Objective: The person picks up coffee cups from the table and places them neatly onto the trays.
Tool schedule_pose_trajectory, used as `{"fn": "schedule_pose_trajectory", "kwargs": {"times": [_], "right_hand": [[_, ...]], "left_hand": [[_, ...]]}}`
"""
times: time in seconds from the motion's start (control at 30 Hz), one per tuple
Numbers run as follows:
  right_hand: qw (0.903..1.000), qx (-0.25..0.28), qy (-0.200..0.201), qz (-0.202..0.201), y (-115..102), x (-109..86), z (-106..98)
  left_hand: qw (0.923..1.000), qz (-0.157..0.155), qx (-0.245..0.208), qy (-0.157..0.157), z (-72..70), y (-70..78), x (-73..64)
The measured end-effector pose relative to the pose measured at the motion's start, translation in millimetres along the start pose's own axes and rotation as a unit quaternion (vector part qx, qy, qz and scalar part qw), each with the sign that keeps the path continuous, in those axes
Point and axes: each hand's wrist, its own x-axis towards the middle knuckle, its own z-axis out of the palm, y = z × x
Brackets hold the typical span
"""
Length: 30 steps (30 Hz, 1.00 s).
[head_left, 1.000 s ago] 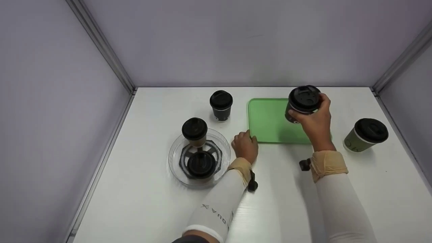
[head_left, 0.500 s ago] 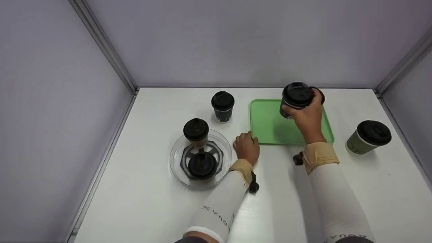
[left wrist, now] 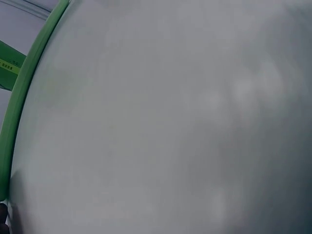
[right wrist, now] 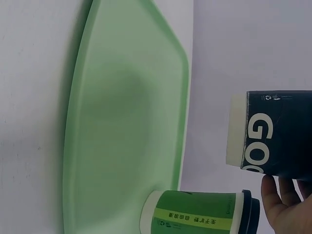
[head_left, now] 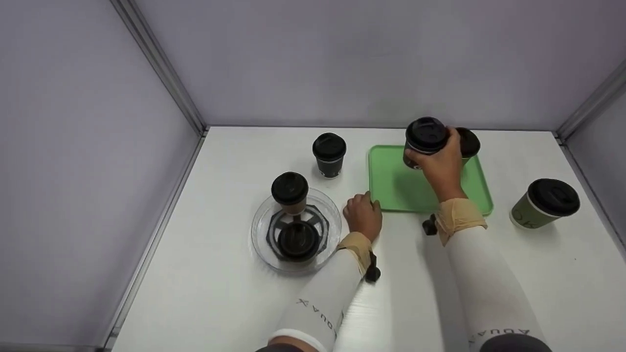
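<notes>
My right hand [head_left: 441,170] grips a dark lidded paper coffee cup [head_left: 424,136] above the back part of the green tray [head_left: 389,183]. In the right wrist view this cup [right wrist: 282,134] shows white lettering, with its base raised above the tray surface. A green lidded coffee cup [head_left: 468,145] stands at the tray's back right, partly hidden behind my right hand in the head view. At the tray's near left corner my left hand [head_left: 363,217] holds the edge, fingers curled. Only its dark fingertips [left wrist: 3,214] show in the left wrist view, beside the tray rim [left wrist: 22,92].
A round clear dish [head_left: 259,244] left of my left hand bears a brown cup [head_left: 289,190] and another black-lidded cup [head_left: 298,240]. Behind it stands a small dark cup [head_left: 329,155]. A large green cup [head_left: 543,203] is right of the tray. Walls enclose the table.
My right hand has carried the dark cup leftward over the tray, bringing the green cup behind it into sight. My left hand stays at the tray corner. The head view has shifted slightly.
</notes>
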Motion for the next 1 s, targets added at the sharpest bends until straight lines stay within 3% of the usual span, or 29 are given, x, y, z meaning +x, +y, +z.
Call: {"fn": "schedule_pose_trajectory", "kwargs": {"times": [0.37, 0.67, 1.0], "right_hand": [[0.9999, -0.001, -0.011, -0.003, 7.3, 10.9, 18.7], [0.9999, 0.004, -0.001, 0.009, 16.6, 13.0, 45.2], [0.9996, -0.006, -0.003, 0.028, 23.2, 17.9, 61.3]], "left_hand": [[0.9999, 0.003, 0.010, -0.003, 0.5, -0.6, 0.3], [1.0000, 0.002, 0.001, -0.002, 3.7, -3.6, 0.9], [0.9999, -0.002, 0.009, -0.010, 1.5, -0.3, 1.3]]}}
